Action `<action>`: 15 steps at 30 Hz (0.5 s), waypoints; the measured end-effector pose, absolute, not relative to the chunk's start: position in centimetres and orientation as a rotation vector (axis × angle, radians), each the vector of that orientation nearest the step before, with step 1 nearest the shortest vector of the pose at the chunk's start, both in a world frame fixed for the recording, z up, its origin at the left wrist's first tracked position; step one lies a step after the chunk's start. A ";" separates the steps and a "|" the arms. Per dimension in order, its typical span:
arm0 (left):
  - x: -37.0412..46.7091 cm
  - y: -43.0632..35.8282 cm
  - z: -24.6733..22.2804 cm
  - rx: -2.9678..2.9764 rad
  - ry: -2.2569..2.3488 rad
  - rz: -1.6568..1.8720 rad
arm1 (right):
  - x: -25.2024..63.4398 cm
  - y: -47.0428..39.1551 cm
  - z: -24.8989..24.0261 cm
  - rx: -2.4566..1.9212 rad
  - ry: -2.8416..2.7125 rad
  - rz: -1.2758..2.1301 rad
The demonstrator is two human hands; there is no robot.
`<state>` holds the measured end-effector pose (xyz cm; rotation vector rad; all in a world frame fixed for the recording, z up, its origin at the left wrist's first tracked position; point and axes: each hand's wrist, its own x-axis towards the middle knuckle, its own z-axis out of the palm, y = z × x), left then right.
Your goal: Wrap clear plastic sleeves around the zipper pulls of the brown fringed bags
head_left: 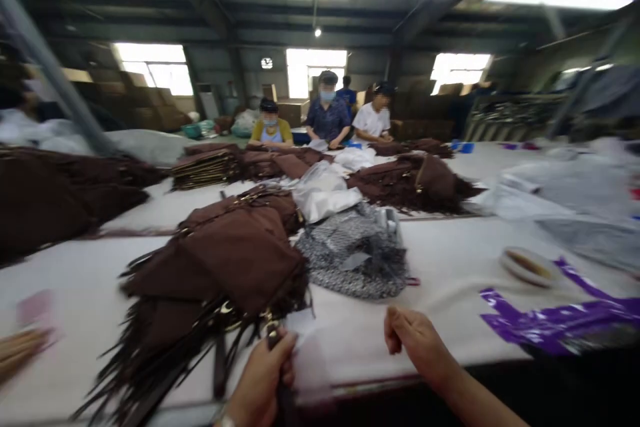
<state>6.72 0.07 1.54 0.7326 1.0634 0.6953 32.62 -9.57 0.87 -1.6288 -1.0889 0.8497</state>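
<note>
"Position of the brown fringed bag (215, 253)?"

"On the table (450, 313), forward and left of both hands."

"Left hand (260, 373)?"

"Nearer; fingers clenched around the dark strap (273, 339), just below its metal clasp (269, 315). Strap's long axis runs toward the wearer."

"Right hand (417, 340)?"

"Fingers curled in, right of the strap, well apart. Contents, if any: cannot tell."

Dark brown on the fringed bags (215, 260), gold on the metal fittings (229, 315), near-black on the strap (273, 339). Grey-and-white speckle across the bundle (355, 257) — off-white on the tabletop (450, 307). Bright purple, marked white, on the plastic film (555, 323). Patterned navy on the middle worker's shirt (327, 121).
</note>
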 end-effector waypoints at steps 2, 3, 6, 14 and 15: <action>6.0 0.2 0.5 0.693 0.981 0.699 | 28.5 -7.8 0.9 -1.541 -1.078 1.044; 5.7 0.1 0.2 0.678 0.956 0.705 | 26.8 -6.8 1.1 -1.538 -1.099 1.114; 5.1 -0.4 0.4 0.654 0.902 0.722 | 22.7 -4.2 2.0 -1.575 -1.247 1.245; 4.1 -1.3 0.1 0.739 0.863 0.710 | 18.9 -3.7 1.6 -1.545 -0.944 1.281; 3.9 -1.6 0.1 0.774 0.891 0.703 | 19.1 -3.9 1.6 -1.552 -0.940 1.239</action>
